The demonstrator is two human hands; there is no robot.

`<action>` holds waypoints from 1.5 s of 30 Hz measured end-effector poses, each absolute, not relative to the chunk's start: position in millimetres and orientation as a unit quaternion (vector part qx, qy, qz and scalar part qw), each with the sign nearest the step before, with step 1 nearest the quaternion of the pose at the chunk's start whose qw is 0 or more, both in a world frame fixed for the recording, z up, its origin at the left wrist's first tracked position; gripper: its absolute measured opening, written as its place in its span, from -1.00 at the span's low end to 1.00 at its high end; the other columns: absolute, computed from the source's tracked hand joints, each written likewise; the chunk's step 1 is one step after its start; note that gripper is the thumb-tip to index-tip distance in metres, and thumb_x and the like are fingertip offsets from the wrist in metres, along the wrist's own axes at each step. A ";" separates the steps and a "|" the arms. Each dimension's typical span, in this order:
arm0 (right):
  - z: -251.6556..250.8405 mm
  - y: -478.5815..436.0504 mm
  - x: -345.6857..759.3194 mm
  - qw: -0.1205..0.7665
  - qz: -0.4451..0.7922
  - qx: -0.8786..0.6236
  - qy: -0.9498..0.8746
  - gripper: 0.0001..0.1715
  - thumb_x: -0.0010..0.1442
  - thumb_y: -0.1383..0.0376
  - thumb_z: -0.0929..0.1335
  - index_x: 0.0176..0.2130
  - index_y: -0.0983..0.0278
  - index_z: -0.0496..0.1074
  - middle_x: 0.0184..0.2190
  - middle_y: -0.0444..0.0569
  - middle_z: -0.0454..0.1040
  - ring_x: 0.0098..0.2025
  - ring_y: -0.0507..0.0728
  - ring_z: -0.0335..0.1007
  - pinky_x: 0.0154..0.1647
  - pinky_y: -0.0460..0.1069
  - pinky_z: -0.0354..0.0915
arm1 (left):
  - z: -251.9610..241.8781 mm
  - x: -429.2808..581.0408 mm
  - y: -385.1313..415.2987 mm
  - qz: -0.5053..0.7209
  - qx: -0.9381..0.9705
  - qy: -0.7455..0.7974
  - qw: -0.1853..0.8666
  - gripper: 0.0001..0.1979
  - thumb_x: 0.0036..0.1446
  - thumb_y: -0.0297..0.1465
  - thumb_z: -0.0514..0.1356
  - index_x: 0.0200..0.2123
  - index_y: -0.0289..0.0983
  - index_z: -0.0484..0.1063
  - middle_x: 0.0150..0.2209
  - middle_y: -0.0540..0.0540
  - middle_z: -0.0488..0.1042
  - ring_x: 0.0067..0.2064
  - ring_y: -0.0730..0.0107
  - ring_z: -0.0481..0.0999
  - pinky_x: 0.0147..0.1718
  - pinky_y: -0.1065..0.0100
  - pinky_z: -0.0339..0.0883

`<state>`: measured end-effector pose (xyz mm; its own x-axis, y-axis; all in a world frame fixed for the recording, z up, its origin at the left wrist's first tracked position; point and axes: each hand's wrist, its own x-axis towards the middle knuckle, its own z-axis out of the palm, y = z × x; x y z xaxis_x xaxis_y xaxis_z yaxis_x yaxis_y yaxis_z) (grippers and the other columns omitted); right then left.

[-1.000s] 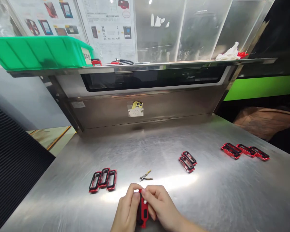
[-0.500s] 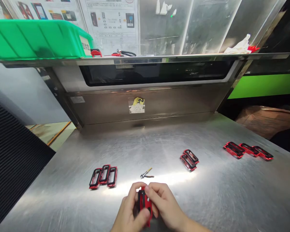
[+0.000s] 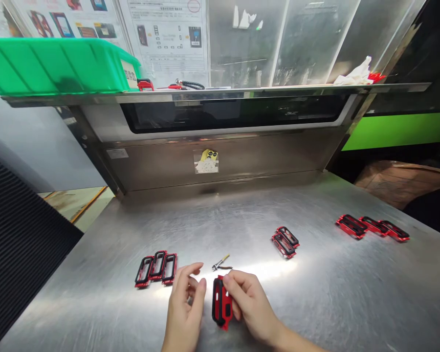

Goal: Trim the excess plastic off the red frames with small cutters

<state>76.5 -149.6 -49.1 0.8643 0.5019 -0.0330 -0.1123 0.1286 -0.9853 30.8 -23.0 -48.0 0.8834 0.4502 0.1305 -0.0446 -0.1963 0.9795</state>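
Note:
My right hand (image 3: 247, 303) pinches a red and black frame part (image 3: 221, 303) and holds it upright above the steel table (image 3: 315, 303). My left hand (image 3: 185, 305) hovers just left of the part with its fingers loosely apart, touching nothing. A row of three similar red and black frames (image 3: 156, 268) lies just left of my left hand. A small metal tool with a yellowish tip (image 3: 220, 264) lies on the table right behind my hands.
Two more frames (image 3: 285, 242) lie to the right of centre and three more (image 3: 372, 227) at the far right. A green bin (image 3: 58, 66) and a white rag (image 3: 354, 76) sit on the shelf above. Instruction sheets hang behind it.
My left hand has let go of the frame and drawn back to the left with its fingers opening. My right hand keeps hold of the part and has turned it.

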 end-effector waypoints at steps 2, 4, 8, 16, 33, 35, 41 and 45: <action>-48.9 -149.3 76.1 0.735 0.195 -0.630 -0.157 -0.26 0.10 -0.29 0.24 -0.58 0.32 0.19 -0.78 -0.21 0.09 -0.72 -0.07 -0.07 -0.67 -0.16 -0.08 | -46.1 28.4 -22.9 0.225 0.764 0.094 0.597 -0.74 0.11 -0.15 0.15 -0.35 -0.23 0.40 -0.41 -0.01 0.33 -0.43 0.40 0.30 -0.40 0.41 0.17; -48.7 -149.4 76.0 0.734 0.191 -0.631 -0.160 -0.26 0.11 -0.28 0.24 -0.57 0.32 0.20 -0.77 -0.21 0.08 -0.71 -0.07 -0.07 -0.67 -0.16 -0.08 | -46.1 25.1 -23.0 0.196 0.790 0.035 0.580 -0.71 0.10 -0.13 0.16 -0.48 -0.23 0.41 -0.51 0.01 0.25 -0.48 0.41 0.24 -0.46 0.41 0.10; -48.8 -150.3 76.2 0.739 0.178 -0.630 -0.161 -0.28 0.12 -0.27 0.26 -0.56 0.30 0.17 -0.76 -0.24 0.03 -0.70 -0.08 -0.13 -0.68 -0.16 -0.11 | -49.4 22.0 -23.4 0.138 0.815 -0.031 0.562 -0.64 0.17 -0.17 0.11 -0.58 -0.26 0.38 -0.53 -0.01 0.26 -0.48 0.42 0.25 -0.46 0.40 0.06; -50.4 -151.3 76.6 0.746 0.167 -0.626 -0.151 -0.30 0.13 -0.26 0.25 -0.55 0.30 0.15 -0.75 -0.24 0.04 -0.69 -0.07 -0.13 -0.67 -0.15 -0.12 | -46.2 22.0 -20.2 0.109 0.799 -0.054 0.589 -0.59 0.26 -0.20 -0.02 -0.56 -0.26 0.33 -0.53 -0.03 0.26 -0.45 0.38 0.28 -0.42 0.40 0.08; -55.1 -151.1 76.6 0.730 0.156 -0.642 -0.174 -0.31 0.19 -0.22 0.24 -0.56 0.32 0.18 -0.71 -0.22 0.06 -0.68 -0.08 -0.13 -0.68 -0.14 -0.14 | -47.4 21.1 -20.2 0.139 0.816 -0.050 0.560 -0.73 0.14 -0.33 0.07 -0.59 -0.26 0.34 -0.58 0.02 0.22 -0.54 0.47 0.21 -0.52 0.42 0.01; -54.9 -151.1 77.0 0.727 0.148 -0.649 -0.170 -0.30 0.19 -0.22 0.24 -0.56 0.32 0.19 -0.71 -0.22 0.06 -0.68 -0.07 -0.12 -0.68 -0.14 -0.14 | -46.3 20.5 -20.5 0.140 0.816 -0.048 0.559 -0.72 0.15 -0.33 0.07 -0.58 -0.26 0.36 -0.58 0.01 0.23 -0.54 0.46 0.21 -0.52 0.41 0.01; -47.9 -150.4 78.6 0.737 0.171 -0.638 -0.143 -0.27 0.10 -0.29 0.25 -0.57 0.29 0.16 -0.76 -0.23 0.04 -0.70 -0.07 -0.12 -0.68 -0.15 -0.12 | -44.1 22.0 -21.8 0.120 0.813 0.008 0.569 -0.65 0.16 -0.19 0.05 -0.57 -0.26 0.36 -0.57 0.00 0.26 -0.52 0.41 0.23 -0.49 0.40 0.05; -44.4 -150.1 79.2 0.742 0.177 -0.635 -0.121 -0.26 0.04 -0.32 0.26 -0.56 0.29 0.17 -0.78 -0.25 0.02 -0.71 -0.07 -0.16 -0.69 -0.15 -0.12 | -46.4 28.2 -17.8 0.123 0.788 0.079 0.599 -0.60 0.15 -0.06 0.04 -0.51 -0.26 0.31 -0.54 0.02 0.27 -0.48 0.40 0.25 -0.48 0.42 0.11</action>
<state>79.2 -150.1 -44.4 0.9079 0.4169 -0.0447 -0.1091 0.1319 -0.9853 28.2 -17.8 -46.4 0.9574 0.2715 0.0985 -0.0223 -0.2705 0.9625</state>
